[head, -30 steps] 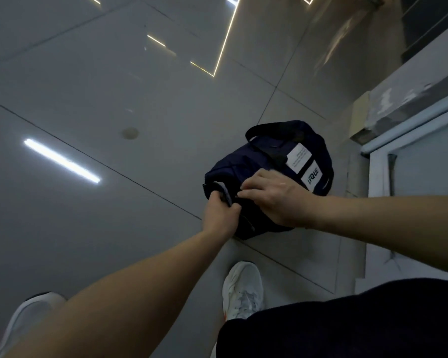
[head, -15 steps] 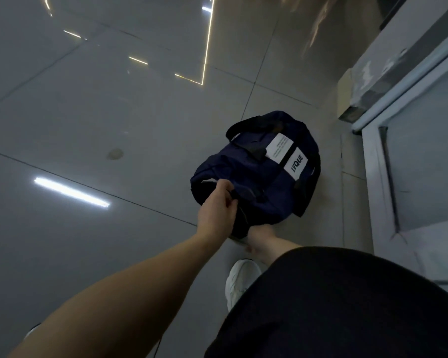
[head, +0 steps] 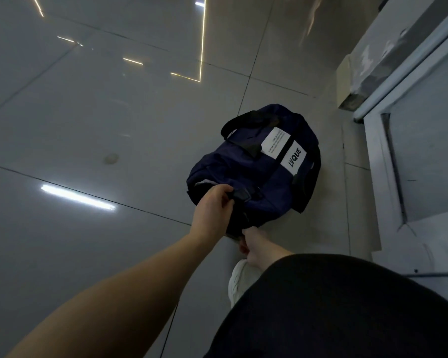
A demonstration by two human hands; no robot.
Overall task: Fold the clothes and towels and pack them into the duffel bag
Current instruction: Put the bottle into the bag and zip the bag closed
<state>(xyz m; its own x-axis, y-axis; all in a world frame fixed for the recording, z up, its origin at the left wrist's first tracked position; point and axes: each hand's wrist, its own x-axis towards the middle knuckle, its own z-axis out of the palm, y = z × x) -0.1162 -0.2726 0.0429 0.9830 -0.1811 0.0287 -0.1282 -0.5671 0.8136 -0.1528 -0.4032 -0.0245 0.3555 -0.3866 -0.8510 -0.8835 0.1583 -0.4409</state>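
Both hands were on the near end of the duffel bag [head: 259,174], which lay on its side on the tiled floor [head: 88,125], just off centre toward 2 o'clock, with no worktop under it. The left hand [head: 212,206] was curled tight around the bag's near end, fingers closed over a dark strap tab [head: 239,196] at the bag's 7 o'clock corner. The right hand [head: 258,248] sat at the bag's 6 o'clock edge, touching the underside. Its fingertips were hidden by the fabric and by the person's dark garment [head: 334,306], so whether it pinched the bag or a zip pull could not be told. One second earlier that right hand had rested on top of the bag beside the left. It had since dropped to the lower edge and remained there over the last half second, while the left grip was unchanged. The carry handle [head: 246,120] lay at the bag's 12 o'clock and the white label [head: 294,158] at 2 o'clock. A sliver of pale fabric [head: 204,183] showed beside the left hand, lining or contents undetermined. A white shoe [head: 239,280] stood at 6 o'clock and a door frame [head: 378,177] at 3 o'clock. No loose clothes or towels were in view. Judgement: packing looked finished or nearly so, and the hand's shift suggested the bag was being closed or readied for lifting.
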